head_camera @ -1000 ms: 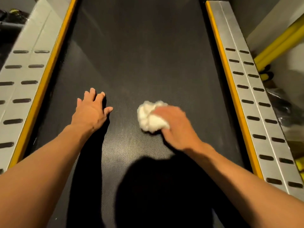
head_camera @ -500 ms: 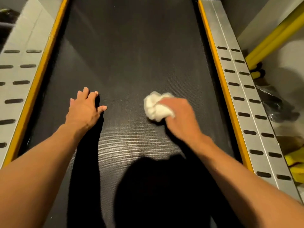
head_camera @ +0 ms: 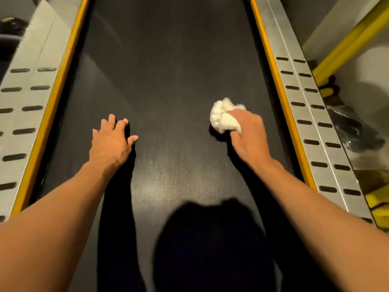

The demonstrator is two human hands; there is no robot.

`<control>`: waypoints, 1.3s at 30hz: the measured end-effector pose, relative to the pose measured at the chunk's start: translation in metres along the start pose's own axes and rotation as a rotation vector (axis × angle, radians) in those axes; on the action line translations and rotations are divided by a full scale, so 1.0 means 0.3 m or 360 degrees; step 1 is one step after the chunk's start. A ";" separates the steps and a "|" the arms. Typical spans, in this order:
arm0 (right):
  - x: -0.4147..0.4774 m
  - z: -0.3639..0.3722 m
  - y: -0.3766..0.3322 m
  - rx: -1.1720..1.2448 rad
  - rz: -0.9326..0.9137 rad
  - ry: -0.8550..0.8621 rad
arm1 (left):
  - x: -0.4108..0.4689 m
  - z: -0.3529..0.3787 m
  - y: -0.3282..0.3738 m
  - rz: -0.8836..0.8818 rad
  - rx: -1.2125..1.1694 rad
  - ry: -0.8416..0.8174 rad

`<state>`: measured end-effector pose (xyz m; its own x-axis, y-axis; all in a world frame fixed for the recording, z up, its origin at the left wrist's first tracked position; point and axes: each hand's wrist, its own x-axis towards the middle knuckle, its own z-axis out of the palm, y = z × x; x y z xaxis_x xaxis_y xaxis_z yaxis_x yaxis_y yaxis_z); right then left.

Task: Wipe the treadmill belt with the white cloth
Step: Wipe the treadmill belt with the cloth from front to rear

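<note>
Hands on the treadmill belt, cloth under the right one.
Right hand grips the bunched white cloth on the belt's right half, near the yellow edge strip; left hand rests flat, fingers spread, on its left half.

Belt: black, textured, running between two grey slotted side rails with yellow inner edges. Left hand: flat on the belt, fingers spread, left of centre. Right hand: on the belt near the right rail, fingers curled round a bunched white cloth, which touches the belt surface. The hands are well apart. A dark shadow falls across the near belt. Yellow bar stands beyond the right rail.
</note>
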<state>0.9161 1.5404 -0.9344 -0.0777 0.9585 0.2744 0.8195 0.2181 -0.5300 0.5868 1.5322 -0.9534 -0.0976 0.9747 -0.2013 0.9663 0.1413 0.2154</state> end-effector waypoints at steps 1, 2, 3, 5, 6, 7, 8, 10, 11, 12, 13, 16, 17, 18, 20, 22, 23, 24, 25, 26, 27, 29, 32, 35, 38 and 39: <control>0.033 -0.014 0.065 -0.0154 0.0257 0.0009 | -0.002 -0.001 -0.003 0.0011 0.0011 0.0001; 0.045 -0.018 0.108 -0.0282 0.0438 -0.0037 | -0.003 -0.001 -0.007 0.0021 0.0018 0.0000; 0.039 -0.022 0.113 -0.0348 0.0499 -0.0091 | -0.006 -0.004 -0.008 0.0034 0.0025 -0.0002; -0.028 -0.005 0.068 -0.0330 0.0294 -0.0179 | -0.012 -0.005 -0.011 0.0074 0.0044 0.0010; -0.083 0.010 0.032 -0.0276 0.0060 -0.0239 | -0.015 -0.005 -0.013 0.0083 0.0055 0.0019; -0.148 0.023 -0.009 -0.0178 -0.0171 -0.0349 | -0.019 -0.007 -0.015 0.0084 0.0057 0.0015; -0.215 0.032 -0.050 -0.0046 -0.0389 -0.0465 | -0.021 -0.007 -0.018 0.0093 0.0048 0.0016; -0.257 0.007 -0.096 0.0156 -0.0595 -0.0551 | -0.020 -0.011 -0.019 0.0115 0.0042 0.0014; -0.230 -0.016 -0.091 0.0234 -0.0492 -0.0493 | -0.022 -0.013 -0.018 0.0127 0.0058 0.0009; -0.184 -0.034 -0.062 0.0224 -0.0286 -0.0362 | -0.025 -0.013 -0.020 0.0132 0.0075 0.0007; -0.133 -0.048 -0.017 0.0121 -0.0052 -0.0219 | -0.031 -0.016 -0.018 0.0122 0.0089 0.0005; -0.031 -0.091 0.123 -0.0262 0.0362 -0.0158 | -0.050 -0.020 -0.009 0.0095 0.0108 0.0015; -0.038 -0.092 0.135 -0.0293 0.0327 -0.0208 | -0.056 -0.023 -0.004 0.0113 0.0125 0.0036; -0.061 -0.086 0.115 -0.0323 0.0202 -0.0283 | -0.060 -0.026 0.000 0.0122 0.0137 0.0053; -0.146 -0.073 0.026 -0.0302 -0.0136 -0.0422 | -0.072 -0.028 -0.001 0.0102 0.0139 0.0039; -0.244 -0.082 -0.079 -0.0100 -0.0405 -0.0462 | -0.079 -0.024 -0.011 0.0099 0.0163 0.0009; -0.266 -0.096 -0.101 -0.0028 -0.0448 -0.0422 | -0.082 -0.023 -0.016 0.0109 0.0178 0.0002; -0.256 -0.115 -0.103 0.0001 -0.0361 -0.0365 | -0.079 -0.019 -0.023 0.0121 0.0187 -0.0006; -0.223 -0.128 -0.077 -0.0011 -0.0160 -0.0276 | -0.077 -0.017 -0.028 0.0135 0.0194 -0.0011; -0.182 -0.133 -0.035 -0.0077 0.0071 -0.0167 | -0.072 -0.014 -0.035 0.0147 0.0201 -0.0014; -0.143 -0.128 0.020 -0.0168 0.0278 -0.0063 | -0.067 -0.010 -0.041 0.0156 0.0216 -0.0015; -0.101 -0.119 0.078 -0.0285 0.0473 -0.0030 | -0.058 -0.003 -0.049 0.0162 0.0238 -0.0031; -0.163 -0.062 0.028 -0.0435 0.0147 -0.0317 | -0.047 0.004 -0.051 0.0144 0.0242 -0.0066; -0.295 -0.034 -0.103 -0.0172 -0.0238 -0.0537 | -0.047 0.000 -0.044 0.0112 0.0224 -0.0087; -0.263 -0.057 -0.124 0.0095 -0.0116 -0.0248 | -0.053 -0.013 -0.031 0.0099 0.0221 -0.0107; -0.215 -0.058 -0.093 0.0083 0.0015 -0.0126 | -0.062 -0.018 -0.029 0.0110 0.0235 -0.0090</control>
<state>0.9081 1.4694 -0.9234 -0.1164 0.9716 0.2059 0.7897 0.2163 -0.5740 0.5788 1.5140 -0.9464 -0.0203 0.9693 -0.2451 0.9951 0.0433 0.0887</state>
